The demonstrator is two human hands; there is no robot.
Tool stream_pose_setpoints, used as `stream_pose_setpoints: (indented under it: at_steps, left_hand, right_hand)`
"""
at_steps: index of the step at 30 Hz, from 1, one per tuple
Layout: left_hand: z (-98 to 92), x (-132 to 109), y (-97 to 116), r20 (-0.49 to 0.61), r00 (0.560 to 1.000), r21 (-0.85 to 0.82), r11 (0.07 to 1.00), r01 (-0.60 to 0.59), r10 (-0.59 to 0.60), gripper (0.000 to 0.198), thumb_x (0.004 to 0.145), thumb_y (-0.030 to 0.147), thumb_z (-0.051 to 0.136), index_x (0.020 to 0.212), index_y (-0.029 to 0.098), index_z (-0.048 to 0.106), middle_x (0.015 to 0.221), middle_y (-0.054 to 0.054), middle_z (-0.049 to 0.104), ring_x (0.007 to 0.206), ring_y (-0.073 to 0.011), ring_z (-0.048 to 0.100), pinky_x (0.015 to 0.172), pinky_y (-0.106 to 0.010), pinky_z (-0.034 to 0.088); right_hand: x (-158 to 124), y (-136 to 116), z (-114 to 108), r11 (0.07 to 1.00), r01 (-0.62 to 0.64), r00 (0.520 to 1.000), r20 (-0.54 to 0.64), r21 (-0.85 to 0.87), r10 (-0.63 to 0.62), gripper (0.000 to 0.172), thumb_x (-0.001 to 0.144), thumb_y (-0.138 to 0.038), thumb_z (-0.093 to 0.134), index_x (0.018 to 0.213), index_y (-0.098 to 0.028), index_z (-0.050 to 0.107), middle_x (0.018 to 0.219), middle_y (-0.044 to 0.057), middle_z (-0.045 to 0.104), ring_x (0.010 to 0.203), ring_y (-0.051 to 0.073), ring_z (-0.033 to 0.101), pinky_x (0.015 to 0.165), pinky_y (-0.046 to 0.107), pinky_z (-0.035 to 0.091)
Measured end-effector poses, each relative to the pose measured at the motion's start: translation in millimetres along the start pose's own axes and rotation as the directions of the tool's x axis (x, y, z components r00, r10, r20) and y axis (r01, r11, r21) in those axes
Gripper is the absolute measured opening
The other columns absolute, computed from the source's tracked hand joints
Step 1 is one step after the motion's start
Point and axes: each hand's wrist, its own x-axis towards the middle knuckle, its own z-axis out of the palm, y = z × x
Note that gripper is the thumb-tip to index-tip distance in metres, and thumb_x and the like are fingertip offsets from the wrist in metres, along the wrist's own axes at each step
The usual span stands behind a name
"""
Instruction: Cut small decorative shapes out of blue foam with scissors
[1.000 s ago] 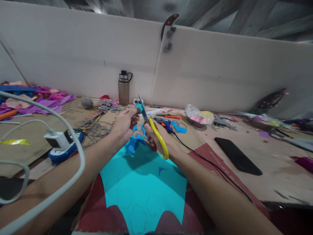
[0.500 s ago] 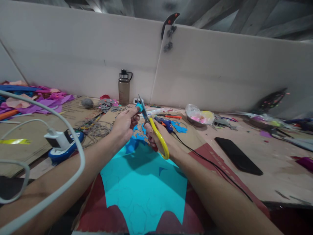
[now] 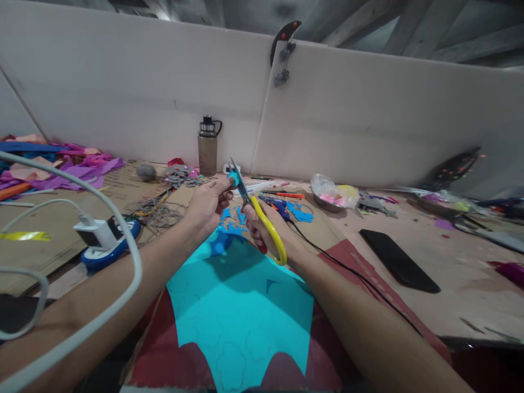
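Note:
Between the thumb and fingers of my left hand [image 3: 210, 202] is a small turquoise cut piece [image 3: 233, 178], thin like foam sheet or paper. My right hand [image 3: 266, 224] is closed round the scissors [image 3: 268, 229], which have yellow and red handles. Their blades point up and away from me, right beside the small piece. Below both hands lies a large turquoise sheet [image 3: 241, 305] with scalloped cut edges and faint drawn outlines. Several blue scraps [image 3: 233, 226] are scattered past its far edge. The fingertips of my left hand are partly hidden by the piece.
A blue glue gun [image 3: 280, 207] with a black cord lies behind my right hand. To the right are a black phone [image 3: 399, 261] and a bowl [image 3: 333, 203] with bagged pieces. A bottle [image 3: 207, 150] stands at the back. A white cable [image 3: 137, 256] arcs over my left forearm near a power strip [image 3: 108, 248].
The scissors and my right hand have shifted very slightly to the right. My left hand keeps the small piece in nearly the same place.

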Motion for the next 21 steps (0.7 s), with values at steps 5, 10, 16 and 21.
stream_pose_setpoints:
  at_steps: [5,10,16,21]
  left_hand:
    - [-1.3,2.1,3.8,0.047,0.999,0.039,0.999,-0.011,0.010,0.024,0.057,0.021,0.083,0.068,0.013,0.063,0.059,0.003,0.056,0.049,-0.0037,0.046,0.043,-0.015,0.029]
    - [-1.0,2.0,5.9,0.058,0.998,0.041,0.999,-0.016,0.014,0.022,0.058,0.020,0.081,0.066,0.012,0.062,0.059,0.003,0.055,0.050,-0.0037,0.046,0.043,-0.015,0.030]
    - [-1.0,2.1,7.3,0.077,0.997,0.047,0.999,-0.001,-0.002,0.019,0.059,0.019,0.080,0.064,0.013,0.062,0.057,0.002,0.054,0.048,-0.0040,0.043,0.042,-0.016,0.028]
    - [-3.4,5.9,11.4,0.111,0.994,0.095,0.995,-0.010,-0.001,0.016,0.061,0.019,0.079,0.064,0.012,0.065,0.055,0.001,0.054,0.048,-0.0046,0.044,0.044,-0.016,0.032]
  right_hand:
    - [0.1,-1.0,-1.2,0.997,-0.040,0.999,0.012,0.062,0.039,0.041,0.086,-0.062,0.058,0.088,-0.024,0.046,0.063,-0.007,0.038,0.044,0.006,0.036,0.040,0.018,0.038]
    - [-1.3,-5.8,-1.8,0.993,-0.060,0.998,0.041,0.104,0.056,0.040,0.086,-0.061,0.059,0.089,-0.024,0.047,0.062,-0.008,0.037,0.043,0.006,0.035,0.040,0.018,0.039]
    - [-2.8,-7.4,-3.6,0.995,-0.037,0.998,0.048,0.088,0.033,0.042,0.086,-0.064,0.056,0.087,-0.024,0.045,0.062,-0.008,0.038,0.042,0.005,0.033,0.038,0.018,0.037]
    - [-5.0,-12.8,-7.3,0.998,-0.040,0.997,0.064,0.057,0.036,0.041,0.087,-0.064,0.055,0.090,-0.024,0.047,0.062,-0.008,0.038,0.044,0.006,0.033,0.039,0.017,0.036]
